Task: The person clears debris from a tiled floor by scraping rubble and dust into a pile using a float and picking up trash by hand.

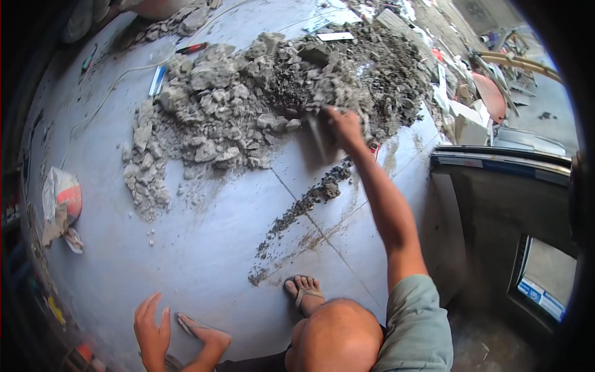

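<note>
My right hand [345,129] reaches forward, fingers closed on a flat trowel-like tool [322,141] that is smeared by motion. The tool is at the near edge of a large heap of broken mortar and rubble [229,93], where loose grey bits look blurred. Below it, a thin trail of dark crumbs [297,211] runs across the pale tiled floor [211,248]. Low on the left, my left hand [152,328] is held above the floor with its fingers apart and nothing in it.
My sandalled feet [307,291] are on the tiles near the crumb trail. A torn white and red bag [62,201] lies at left. A cable [111,93] crosses the floor behind it. At right stand a dark framed panel [496,198] and piled debris [471,118].
</note>
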Available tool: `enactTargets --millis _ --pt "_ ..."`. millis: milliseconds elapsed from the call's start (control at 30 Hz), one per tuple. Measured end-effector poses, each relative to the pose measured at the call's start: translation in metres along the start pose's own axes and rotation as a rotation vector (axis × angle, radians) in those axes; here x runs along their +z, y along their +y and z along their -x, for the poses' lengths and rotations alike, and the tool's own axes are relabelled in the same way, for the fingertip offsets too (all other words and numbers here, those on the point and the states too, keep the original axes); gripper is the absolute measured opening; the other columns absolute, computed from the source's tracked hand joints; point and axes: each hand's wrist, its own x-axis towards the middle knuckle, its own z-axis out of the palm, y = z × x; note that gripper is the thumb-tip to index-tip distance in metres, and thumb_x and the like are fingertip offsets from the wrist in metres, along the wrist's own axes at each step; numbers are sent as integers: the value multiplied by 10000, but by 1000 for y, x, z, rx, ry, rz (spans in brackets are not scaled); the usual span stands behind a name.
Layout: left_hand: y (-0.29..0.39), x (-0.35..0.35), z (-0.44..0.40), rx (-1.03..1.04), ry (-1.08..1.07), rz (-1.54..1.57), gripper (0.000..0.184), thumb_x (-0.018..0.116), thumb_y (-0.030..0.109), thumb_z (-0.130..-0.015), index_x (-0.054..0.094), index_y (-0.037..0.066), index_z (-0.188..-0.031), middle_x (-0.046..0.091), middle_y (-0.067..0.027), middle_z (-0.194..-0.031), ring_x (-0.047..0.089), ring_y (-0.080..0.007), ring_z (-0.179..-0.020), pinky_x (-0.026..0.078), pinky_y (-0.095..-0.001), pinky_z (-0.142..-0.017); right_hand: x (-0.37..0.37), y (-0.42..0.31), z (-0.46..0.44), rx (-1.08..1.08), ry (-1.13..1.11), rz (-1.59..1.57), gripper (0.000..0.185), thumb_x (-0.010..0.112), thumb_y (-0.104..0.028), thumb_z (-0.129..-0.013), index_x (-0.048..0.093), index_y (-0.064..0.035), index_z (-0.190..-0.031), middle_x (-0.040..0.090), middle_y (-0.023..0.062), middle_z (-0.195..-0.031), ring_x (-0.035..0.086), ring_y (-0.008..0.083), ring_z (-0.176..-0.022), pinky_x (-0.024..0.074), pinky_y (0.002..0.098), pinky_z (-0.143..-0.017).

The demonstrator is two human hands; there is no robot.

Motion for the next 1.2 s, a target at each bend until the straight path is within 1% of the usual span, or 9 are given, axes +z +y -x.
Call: enactTargets --millis 167,200,333,467,567,667,833,1067,1200 --pt "8 6 0 -16 -58 25 328 646 108 -854 645 -8 -1161 652 -182 -1198 593 -386 -1117 448 -443 -979 -146 -29 -136 125 -35 -235 305 508 -346 -988 685 -100 -965 664 -8 -762 633 170 -667 491 340 -571" --pt "14 7 -2 -9 -70 40 322 644 102 -858 646 -12 -1160 651 -190 -1198 595 -387 -1119 452 -439 -979 -186 -40 -156 231 -326 -262 246 488 -317 -1000 652 -135 -979 587 -57 -699 559 115 -561 451 289 -498" --pt "17 14 -4 23 -115 68 349 661 128 -849 645 2 -1175 651 -174 -1208 591 -383 -1120 452 -446 -977 -202 -70 -118 286 -559 -693 265 515 -370 -996 521 -159 -834 324 -127 -598 301 6 -426 223 179 -339" --pt "20 12 -9 7 -121 67 352 661 124 -851 644 2 -1180 648 -171 -1221 589 -383 -1130 448 -447 -985 -114 -68 5 200 -196 -355 242 621 -410 -942 587 -174 -907 448 -78 -655 391 39 -482 312 207 -414" --pt "21 10 -15 -9 -133 43 353 654 115 -856 641 4 -1191 645 -170 -1233 585 -378 -1144 440 -449 -1001 -33 -1 104 65 -498 137 388 611 -390 -946 651 -116 -1217 698 135 -946 664 235 -817 525 391 -739" --pt "21 11 -17 -10 -126 35 353 648 122 -868 637 9 -1202 642 -170 -1239 581 -376 -1154 434 -452 -1009 58 -12 244 186 -1084 -22 491 616 -415 -931 608 -68 -1278 699 148 -918 651 193 -788 524 364 -740" --pt "23 12 -19 -6 -137 19 348 644 133 -883 632 14 -1210 639 -165 -1246 575 -375 -1165 429 -451 -1015 142 25 380 36 -1400 -102 464 546 -371 -960 556 -26 -1269 662 287 -992 651 415 -910 497 474 -835" --pt "20 13 -14 -8 -151 22 356 641 123 -881 625 12 -1219 632 -166 -1259 571 -379 -1171 429 -449 -1017 129 60 325 -16 -1006 82 456 583 -376 -950 568 9 -1193 673 262 -902 659 410 -825 509 466 -784" --pt "17 12 -13 -5 -149 15 367 637 114 -878 620 11 -1230 625 -171 -1271 564 -381 -1181 422 -446 -1026 48 68 233 57 -797 43 425 631 -367 -946 643 -6 -1170 727 172 -995 689 236 -874 530 360 -816"
